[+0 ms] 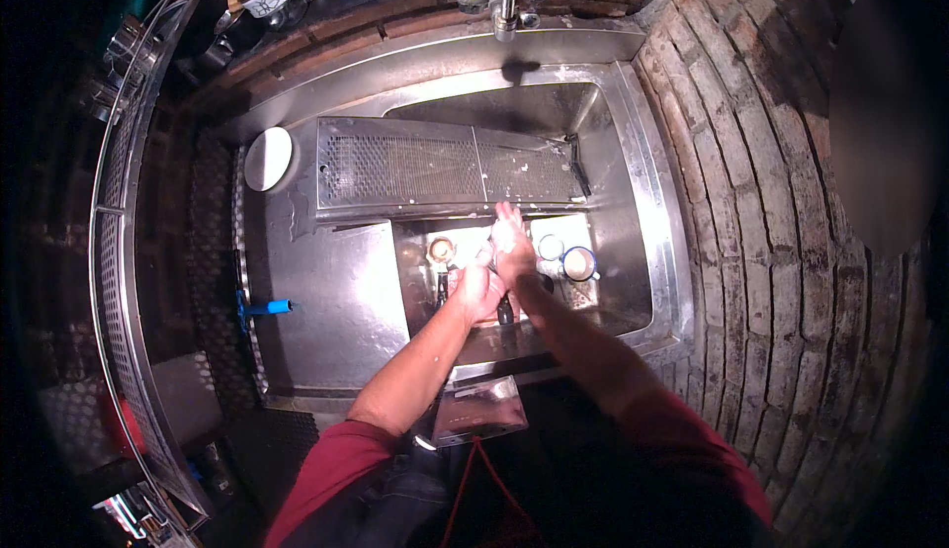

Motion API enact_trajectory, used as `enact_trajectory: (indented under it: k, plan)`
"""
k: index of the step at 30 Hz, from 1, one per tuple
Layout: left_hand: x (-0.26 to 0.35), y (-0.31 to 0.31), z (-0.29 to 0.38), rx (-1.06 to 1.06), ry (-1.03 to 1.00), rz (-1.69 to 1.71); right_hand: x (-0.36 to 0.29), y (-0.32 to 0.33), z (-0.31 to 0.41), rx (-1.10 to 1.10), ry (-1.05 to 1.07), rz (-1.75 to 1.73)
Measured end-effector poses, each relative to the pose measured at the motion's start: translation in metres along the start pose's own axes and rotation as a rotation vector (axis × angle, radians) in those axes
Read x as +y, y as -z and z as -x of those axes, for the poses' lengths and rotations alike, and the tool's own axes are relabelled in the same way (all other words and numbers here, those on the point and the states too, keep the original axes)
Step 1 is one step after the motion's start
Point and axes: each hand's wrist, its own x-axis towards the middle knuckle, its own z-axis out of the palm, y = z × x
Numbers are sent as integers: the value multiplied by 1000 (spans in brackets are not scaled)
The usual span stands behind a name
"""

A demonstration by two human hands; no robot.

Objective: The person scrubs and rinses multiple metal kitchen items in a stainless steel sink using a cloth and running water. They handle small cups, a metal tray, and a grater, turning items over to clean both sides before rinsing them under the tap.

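Note:
Above the basin of a stainless steel sink (641, 251), my left hand (478, 292) and my right hand (511, 248) are pressed together. The right one lies uppermost, its fingers stretched towards the far side. Pale patches, perhaps suds, show on it; whether anything sits between the palms is hidden. Below them in the basin is a light-coloured tray (582, 296). On its right stand a white mug with a blue rim (580, 263) and a round glass (551, 246). To the left is a small round vessel with brown residue (441, 250), near dark handles (442, 285).
A perforated metal drip tray (445, 170) bridges the basin behind my hands. On the left drainboard (334, 281) are a white plate (268, 159) and a blue-handled tool (267, 307). A tap (506, 14) rises at the back. A brick wall (749, 251) bounds the right; a metal rack (122, 251) the left.

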Motion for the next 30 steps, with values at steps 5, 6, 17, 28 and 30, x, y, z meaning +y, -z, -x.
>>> enact_trajectory:
  k: [5,6,17,28,30]
  plan:
    - [11,13,-5,118,-165,-132,-19,-2,22,-68,202,157]
    - [12,-10,6,210,-144,-189,-13,3,12,-32,234,212]
    - [41,-46,12,105,-265,-138,-10,27,-27,433,37,47]
    - [45,-49,7,-127,-236,332,-77,55,-11,190,143,-46]
    - [42,-39,-7,-172,-276,321,-40,27,2,184,343,-99]
